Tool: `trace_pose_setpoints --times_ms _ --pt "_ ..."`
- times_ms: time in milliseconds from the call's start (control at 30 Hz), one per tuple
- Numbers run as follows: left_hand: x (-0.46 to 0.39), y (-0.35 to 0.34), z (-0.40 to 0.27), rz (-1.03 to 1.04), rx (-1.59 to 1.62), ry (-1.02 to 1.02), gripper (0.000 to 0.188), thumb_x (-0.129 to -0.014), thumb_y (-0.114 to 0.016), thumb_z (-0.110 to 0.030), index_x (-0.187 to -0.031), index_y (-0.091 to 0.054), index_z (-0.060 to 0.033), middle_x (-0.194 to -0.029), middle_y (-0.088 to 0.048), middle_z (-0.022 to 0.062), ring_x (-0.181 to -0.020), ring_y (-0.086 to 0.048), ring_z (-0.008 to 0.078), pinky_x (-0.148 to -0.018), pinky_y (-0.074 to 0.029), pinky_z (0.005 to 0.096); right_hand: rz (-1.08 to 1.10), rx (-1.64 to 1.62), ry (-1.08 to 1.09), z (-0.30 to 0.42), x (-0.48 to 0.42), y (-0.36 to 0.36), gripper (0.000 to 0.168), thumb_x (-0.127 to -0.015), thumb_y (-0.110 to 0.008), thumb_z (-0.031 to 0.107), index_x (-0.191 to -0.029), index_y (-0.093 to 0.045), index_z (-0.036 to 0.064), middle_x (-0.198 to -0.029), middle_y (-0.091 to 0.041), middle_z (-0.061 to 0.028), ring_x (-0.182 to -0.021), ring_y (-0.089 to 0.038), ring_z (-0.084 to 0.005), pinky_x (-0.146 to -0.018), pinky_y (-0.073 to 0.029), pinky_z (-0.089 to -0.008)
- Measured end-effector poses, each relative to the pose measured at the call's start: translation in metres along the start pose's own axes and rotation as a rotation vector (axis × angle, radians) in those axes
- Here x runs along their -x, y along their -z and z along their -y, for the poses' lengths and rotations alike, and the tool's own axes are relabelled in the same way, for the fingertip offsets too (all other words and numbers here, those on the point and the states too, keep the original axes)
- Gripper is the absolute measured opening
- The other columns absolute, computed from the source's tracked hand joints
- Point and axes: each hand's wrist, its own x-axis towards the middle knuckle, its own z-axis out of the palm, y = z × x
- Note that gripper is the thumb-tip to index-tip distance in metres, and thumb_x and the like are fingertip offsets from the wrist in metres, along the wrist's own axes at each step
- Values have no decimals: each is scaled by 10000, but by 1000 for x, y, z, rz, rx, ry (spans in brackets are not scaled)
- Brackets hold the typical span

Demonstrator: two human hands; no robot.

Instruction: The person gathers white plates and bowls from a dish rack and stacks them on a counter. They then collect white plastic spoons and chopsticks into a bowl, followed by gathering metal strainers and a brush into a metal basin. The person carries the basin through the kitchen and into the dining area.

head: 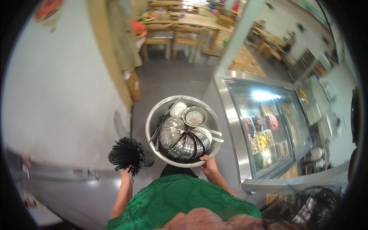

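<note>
My left hand (126, 174) is closed around a bundle of black chopsticks (126, 153), which seems to stand in a dark holder (149, 159). With my right hand (209, 166) I grip the near rim of a large round metal basin (219, 122), the thumb over its edge. Inside the basin lie nested metal bowls (188, 148), a larger shiny bowl (171, 132), a small white bowl (178, 109) and a metal dish with a patterned bottom (195, 117). White spoon handles (216, 139) stick out towards the right. Dark utensils along the basin's left side are hard to make out.
To the right stands a glass-topped metal display cooler (266, 138) with trays of food. A white wall (63, 86) runs along the left, a cardboard box (134, 85) at its far end. Wooden chairs (187, 36) and a long table (195, 20) are ahead.
</note>
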Motion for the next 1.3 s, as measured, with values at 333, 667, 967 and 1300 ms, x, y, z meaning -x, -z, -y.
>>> trace_pose_setpoints --times_ms 333,667,967,1300 --pt "-149 -76 -98 134 -26 315 306 -772 -559 -56 -1054 -466 20 -899 -584 131 -585 -602 231 -390 -494 324 -65 -126 42 6 -73 -51 53 -663 -544 -2 -693 -502 8 -533 -458 -44 -380 -436 -162 -302 -287 -269" --pt "-319 -107 -98 137 -148 239 323 -786 -527 -40 -1094 -444 13 -986 -556 128 -721 -584 241 -501 -503 351 -76 -264 70 76 -183 -121 70 -668 -541 -9 -678 -481 26 -560 -467 -65 -388 -418 -169 -311 -289 -268" --pt "-520 -236 -47 472 -166 133 340 -799 -498 -26 -1129 -425 7 -1065 -531 124 -843 -568 251 -600 -512 376 -328 -479 260 143 -233 -137 55 -668 -555 16 -663 -501 6 -568 -480 -86 -401 -423 -180 -315 -290 -279" --pt "-570 -472 -97 740 -269 184 332 -782 -484 -50 -1109 -449 -96 -893 -585 95 -604 -582 240 -348 -450 342 -503 -773 386 171 -302 -100 62 -658 -544 -7 -672 -490 18 -551 -482 -70 -397 -452 -178 -307 -302 -272"
